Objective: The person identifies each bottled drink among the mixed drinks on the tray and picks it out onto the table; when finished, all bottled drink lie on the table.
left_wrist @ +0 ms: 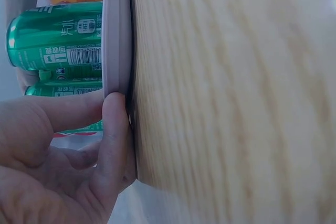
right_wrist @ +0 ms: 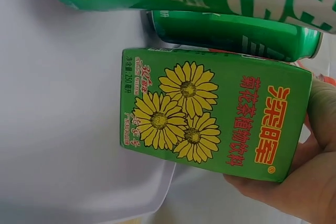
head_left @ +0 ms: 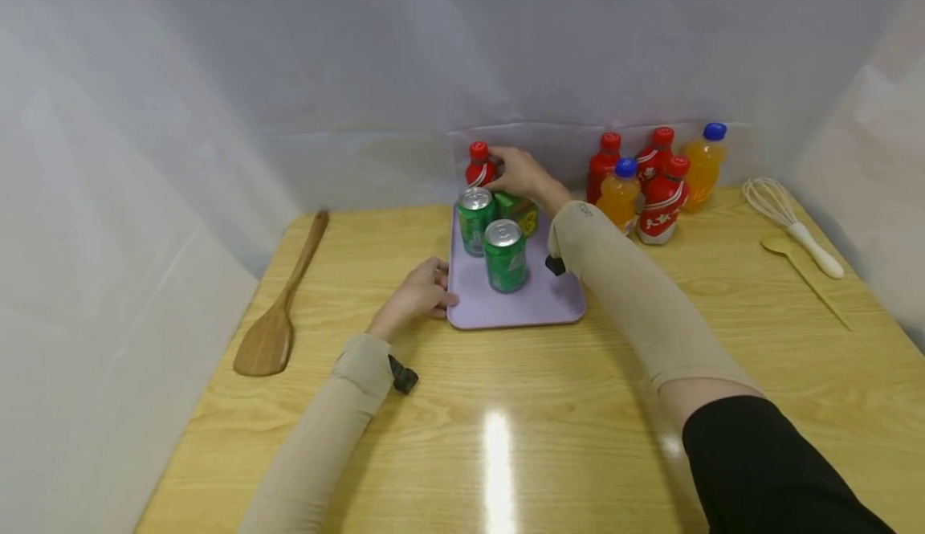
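My left hand (head_left: 419,289) grips the near left edge of a lilac tray (head_left: 538,309), thumb over the rim and a finger along its outer side (left_wrist: 116,66). My right hand (head_left: 523,173) reaches over the tray's far end and holds a red bottle (head_left: 479,171) just below its cap. Two green soda cans (head_left: 506,257) stand upright on the tray, in front of the bottle. Beside them is a green drink carton (right_wrist: 215,111) with yellow flowers; in the right wrist view it hides part of my right hand and most of the bottle.
Several red bottles (head_left: 663,201) and two orange drink bottles (head_left: 619,197) stand at the back right. Beyond them lie a whisk (head_left: 791,221) and a yellow spoon (head_left: 802,273). On the left is a wooden spatula (head_left: 267,341). A pale sheet (head_left: 361,76) rises behind the table.
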